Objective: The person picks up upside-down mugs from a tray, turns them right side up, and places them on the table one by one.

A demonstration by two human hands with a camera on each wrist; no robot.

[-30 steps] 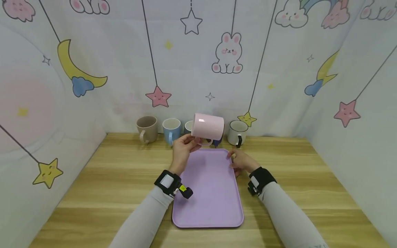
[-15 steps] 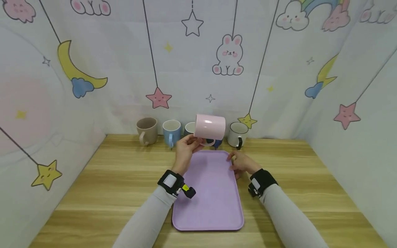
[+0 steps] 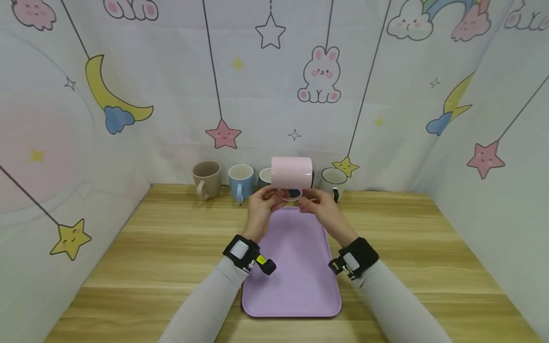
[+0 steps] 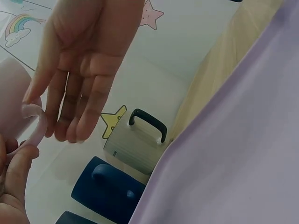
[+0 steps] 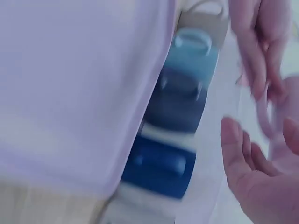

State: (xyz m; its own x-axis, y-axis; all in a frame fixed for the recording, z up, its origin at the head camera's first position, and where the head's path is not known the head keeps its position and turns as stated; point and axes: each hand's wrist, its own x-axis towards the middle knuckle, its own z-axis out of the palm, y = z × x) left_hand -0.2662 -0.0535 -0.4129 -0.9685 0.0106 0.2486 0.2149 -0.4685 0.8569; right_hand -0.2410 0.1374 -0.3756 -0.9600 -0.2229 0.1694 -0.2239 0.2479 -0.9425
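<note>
A pink mug (image 3: 291, 172) is held on its side above the far end of the purple tray (image 3: 296, 267), its handle hanging down. The left hand (image 3: 260, 209) pinches that handle; in the right wrist view its fingertips close on the handle loop (image 5: 264, 112). From the other side comes the right hand (image 3: 323, 209), close to the mug's right end. The left wrist view shows this right hand (image 4: 88, 70) with its fingers straight and its thumb at the mug's side. Whether the thumb bears on the mug is hard to tell.
Along the back wall stand a brown mug (image 3: 208, 180), a light blue mug (image 3: 241, 181), a dark grey mug (image 3: 264, 178) and a white mug (image 3: 333, 183) with a black handle. A navy mug (image 4: 107, 189) is mostly hidden behind the pink one. A printed curtain (image 3: 184, 157) encloses the wooden table (image 3: 171, 238).
The right hand has left the tray's right edge and risen to the pink mug. The mug has turned slightly to lie level, still in the left hand's pinch.
</note>
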